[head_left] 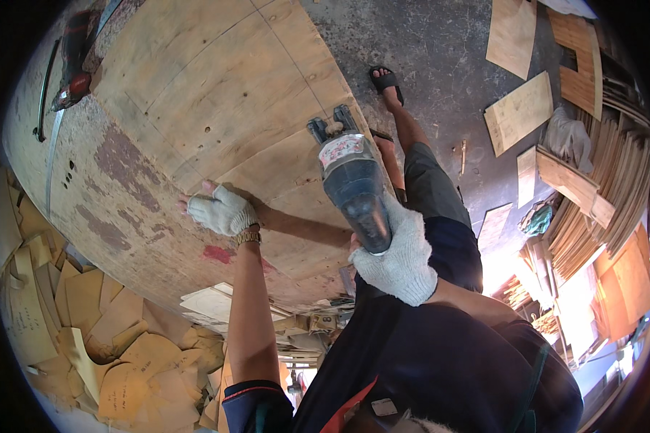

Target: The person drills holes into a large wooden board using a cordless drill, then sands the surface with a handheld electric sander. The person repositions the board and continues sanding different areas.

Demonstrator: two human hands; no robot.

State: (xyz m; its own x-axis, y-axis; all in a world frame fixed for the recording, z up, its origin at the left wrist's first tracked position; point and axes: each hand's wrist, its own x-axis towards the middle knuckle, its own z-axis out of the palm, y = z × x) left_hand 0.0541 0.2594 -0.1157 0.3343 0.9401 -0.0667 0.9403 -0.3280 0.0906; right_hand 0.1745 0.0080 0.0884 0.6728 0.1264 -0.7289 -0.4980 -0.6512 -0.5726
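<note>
Head view: showing a worn white-and-red label (341, 149) on the jigsaw (355, 193), plus handwriting (119, 395) on brown cardboard pieces (84, 296); gripping that jigsaw at the plywood sheet (245, 94) edge with right hand (397, 254) fingers clamped round it; resting left hand (220, 211) farther left, fingertips apart

Stacked wooden boards (620, 186) are lining the scuffed grey floor (440, 50) at right, bright light (500, 265) is glaring nearby, and cardboard sheets (141, 386) are lying heaped lower left.
</note>
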